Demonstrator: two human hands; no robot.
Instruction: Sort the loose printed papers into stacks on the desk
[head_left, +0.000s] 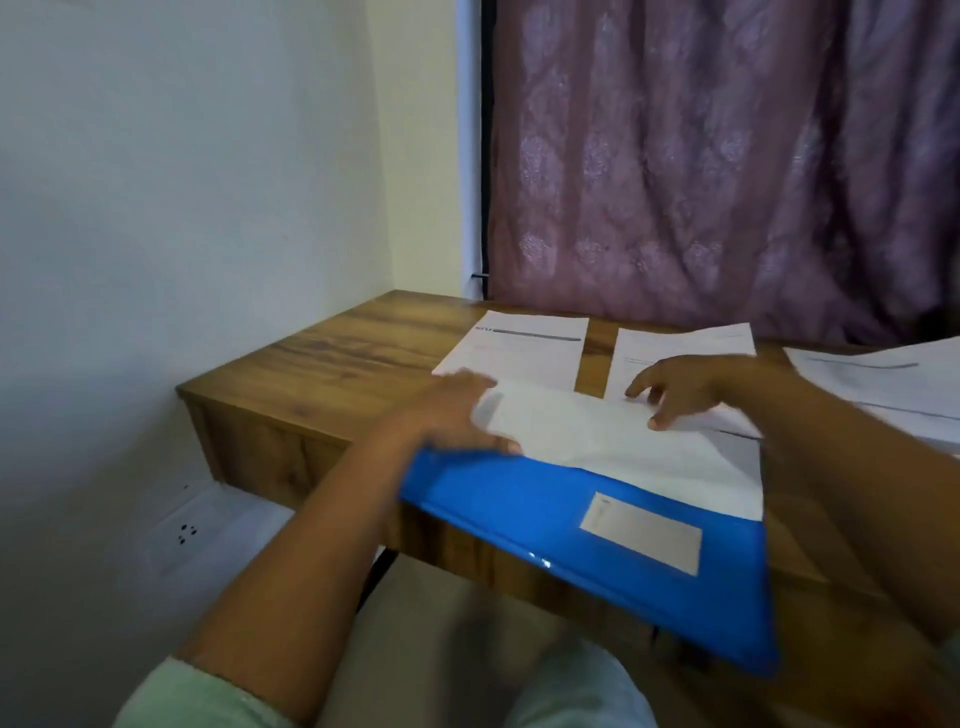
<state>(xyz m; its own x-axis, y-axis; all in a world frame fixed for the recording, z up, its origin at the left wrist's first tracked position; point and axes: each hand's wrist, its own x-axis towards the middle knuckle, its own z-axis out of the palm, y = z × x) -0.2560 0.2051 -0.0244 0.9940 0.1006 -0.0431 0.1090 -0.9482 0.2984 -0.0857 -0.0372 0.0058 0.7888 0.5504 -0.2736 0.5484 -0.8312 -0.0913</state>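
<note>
The left hand (457, 415) pinches the left edge of a white sheet (613, 441) lying across the open blue folder (597, 551). The right hand (680, 387) rests spread-fingered on the sheet's far edge. The sheet's long axis runs left to right. Two sorted stacks lie just beyond on the desk (337, 353): the left stack (524, 348) nearer the gripping hand, the middle stack (685, 343) behind the right.

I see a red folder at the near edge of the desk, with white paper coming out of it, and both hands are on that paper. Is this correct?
Not quite: the head view shows that the folder is blue, not red. The rest holds: it lies at the near edge of the desk, white paper comes out of it, and the left hand and right hand are on that paper.
</note>
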